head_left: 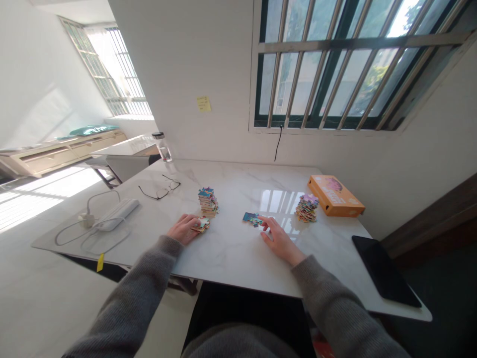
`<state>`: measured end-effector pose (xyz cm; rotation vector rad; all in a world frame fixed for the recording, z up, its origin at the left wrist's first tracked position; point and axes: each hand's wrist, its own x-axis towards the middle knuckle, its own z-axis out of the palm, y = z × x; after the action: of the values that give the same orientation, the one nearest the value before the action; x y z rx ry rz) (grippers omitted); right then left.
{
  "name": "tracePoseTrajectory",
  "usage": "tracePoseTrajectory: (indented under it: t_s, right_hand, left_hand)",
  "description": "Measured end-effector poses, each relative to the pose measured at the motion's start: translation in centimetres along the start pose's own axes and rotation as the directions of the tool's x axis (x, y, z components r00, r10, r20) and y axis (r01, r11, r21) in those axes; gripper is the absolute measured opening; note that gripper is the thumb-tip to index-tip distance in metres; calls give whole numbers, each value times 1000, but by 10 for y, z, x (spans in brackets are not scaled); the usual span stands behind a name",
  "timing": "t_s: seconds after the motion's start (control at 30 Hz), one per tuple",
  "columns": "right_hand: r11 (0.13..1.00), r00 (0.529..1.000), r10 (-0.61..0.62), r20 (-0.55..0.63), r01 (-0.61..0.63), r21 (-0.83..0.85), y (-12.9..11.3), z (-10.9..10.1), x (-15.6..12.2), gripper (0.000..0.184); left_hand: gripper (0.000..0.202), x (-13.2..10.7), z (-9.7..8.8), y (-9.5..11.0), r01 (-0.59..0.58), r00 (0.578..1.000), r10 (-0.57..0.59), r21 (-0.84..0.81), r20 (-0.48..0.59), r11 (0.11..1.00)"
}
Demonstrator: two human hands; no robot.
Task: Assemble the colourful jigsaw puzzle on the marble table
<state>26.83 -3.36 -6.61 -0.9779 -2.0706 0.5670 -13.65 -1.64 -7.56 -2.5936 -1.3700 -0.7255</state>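
My left hand [184,228] is closed around the edge of a low stack of jigsaw puzzle pieces [203,225], which is on or just above the white table. Right behind that rises a tall stack of puzzle pieces [207,201], a blue one on top. My right hand [278,239] reaches in with fingers stretched and apart. Its index fingertip touches a few flat, joined puzzle pieces [252,219] in blue and mixed colours. Farther right stands another tall stack of pieces [307,208], slightly uneven, topped with a purple one.
An orange box [337,195] lies at the back right, a black tablet [385,271] at the right edge. Eyeglasses [162,193] and a white power strip [117,215] with cables lie left. A bottle [163,147] stands at the back left corner of the marbled table [231,263].
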Motion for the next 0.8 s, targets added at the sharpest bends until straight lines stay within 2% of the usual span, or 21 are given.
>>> tracePoseTrajectory:
  t_s: [0.13, 0.3, 0.47, 0.6, 0.7, 0.8]
  right_hand:
    - [1000, 1000, -8, -7, 8, 2, 2, 1, 0, 52]
    - [1000, 1000, -17, -18, 17, 5, 2, 1, 1, 54]
    - [1000, 1000, -3, -17, 3, 5, 1, 0, 1, 53]
    - [1000, 1000, 7, -16, -7, 14, 0, -1, 2, 52]
    - [1000, 1000, 17, -23, -17, 12, -1, -3, 2, 50]
    - [1000, 999, 20, -30, -20, 10, 0, -5, 2, 49]
  left_hand:
    - [26, -1, -6, 2, 63, 994, -65, 25, 89, 998]
    - [49, 5, -1, 18, 103, 992, -107, 76, 59, 992]
    - [35, 15, 8, 28, 118, 971, -144, 143, 189, 983]
    - [28, 20, 7, 24, 122, 949, -162, 159, 271, 980]
    - [24, 20, 6, 16, 124, 955, -160, 152, 248, 981]
    - [22, 15, 6, 8, 107, 979, -128, 137, 160, 985]
